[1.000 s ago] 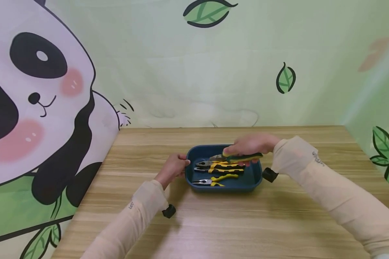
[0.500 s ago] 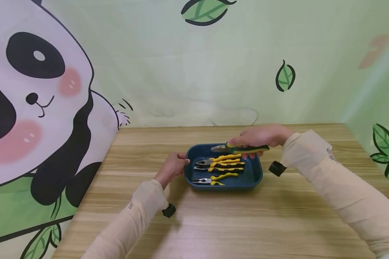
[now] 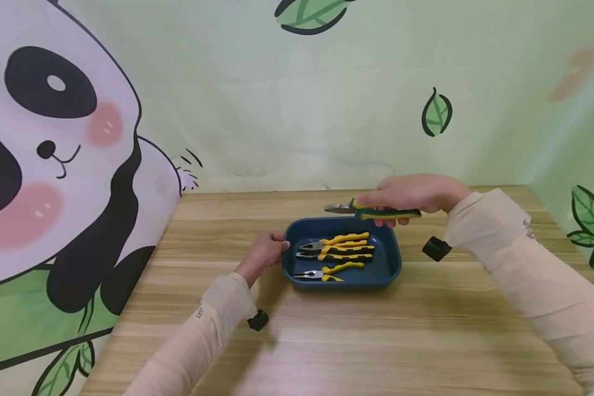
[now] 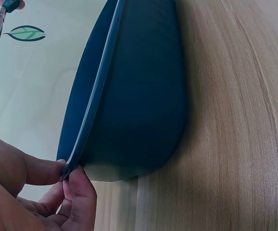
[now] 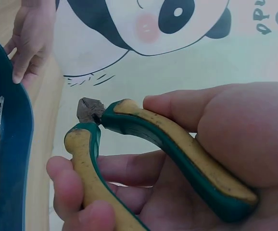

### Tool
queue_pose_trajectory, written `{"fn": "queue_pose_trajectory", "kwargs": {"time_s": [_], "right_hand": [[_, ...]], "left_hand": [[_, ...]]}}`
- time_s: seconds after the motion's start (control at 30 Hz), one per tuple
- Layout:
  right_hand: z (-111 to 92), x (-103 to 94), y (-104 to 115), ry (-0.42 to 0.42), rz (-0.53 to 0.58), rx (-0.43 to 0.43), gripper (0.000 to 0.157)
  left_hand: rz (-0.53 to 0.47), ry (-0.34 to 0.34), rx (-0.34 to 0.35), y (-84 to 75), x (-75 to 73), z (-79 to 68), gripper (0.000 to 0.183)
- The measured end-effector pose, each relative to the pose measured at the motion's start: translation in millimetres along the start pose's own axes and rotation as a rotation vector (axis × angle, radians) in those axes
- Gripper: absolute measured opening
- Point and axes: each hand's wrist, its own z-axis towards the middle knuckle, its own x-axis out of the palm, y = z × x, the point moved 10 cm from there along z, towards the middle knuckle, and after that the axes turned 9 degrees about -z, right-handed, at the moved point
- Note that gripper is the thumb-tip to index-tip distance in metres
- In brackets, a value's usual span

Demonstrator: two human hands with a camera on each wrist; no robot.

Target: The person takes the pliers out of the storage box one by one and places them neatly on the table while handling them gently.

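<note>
My left hand [image 3: 264, 256] pinches the left rim of a dark blue plastic bin [image 3: 344, 287] between thumb and fingers; the left wrist view shows this grip at the bin's corner [image 4: 129, 106]. Held in my right hand [image 3: 418, 192] is a pair of pliers with green and yellow handles [image 3: 388, 214], raised above the bin's far edge, its metal nose pointing left. In the right wrist view the plier handles [image 5: 182, 147] stand spread apart, with fingers around the lower one. Several more pliers lie in the bin, including yellow-and-black ones [image 3: 348, 257] and long-nose pliers [image 3: 311, 275] nearest the front.
The bin stands on a wood-grain table [image 3: 356, 341]. Behind the table hangs a pale green backdrop [image 3: 257, 110] with a printed panda and leaves. A small black block [image 3: 436, 248] is at the right wrist, another black block [image 3: 258, 320] at the left.
My right hand has lifted the green-and-yellow pliers up out of the bin, moving back and to the right. The left hand keeps its place at the rim.
</note>
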Motion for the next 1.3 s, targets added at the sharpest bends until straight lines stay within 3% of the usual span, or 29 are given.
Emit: {"fn": "queue_pose_trajectory", "kwargs": {"time_s": [0.43, 0.73, 1.03, 1.3], "right_hand": [[-22, -16.7, -7, -0.079, 0.002, 0.004, 0.050], [-33, -26.0, -25, -0.130, 0.010, 0.015, 0.048], [-44, -32.8, -42, -0.149, -0.014, 0.036, 0.050], [-57, -38.8, -57, -0.184, -0.015, 0.046, 0.049]], "left_hand": [[0.007, -0.002, -0.032, 2.0, 0.5, 0.8, 0.024], [0.002, 0.007, -0.020, -3.5, 1.8, 3.1, 0.017], [0.032, 0.004, -0.066, -1.3, 0.4, 2.2, 0.013], [0.036, 0.017, -0.068, -3.8, 5.5, 4.3, 0.016]]}}
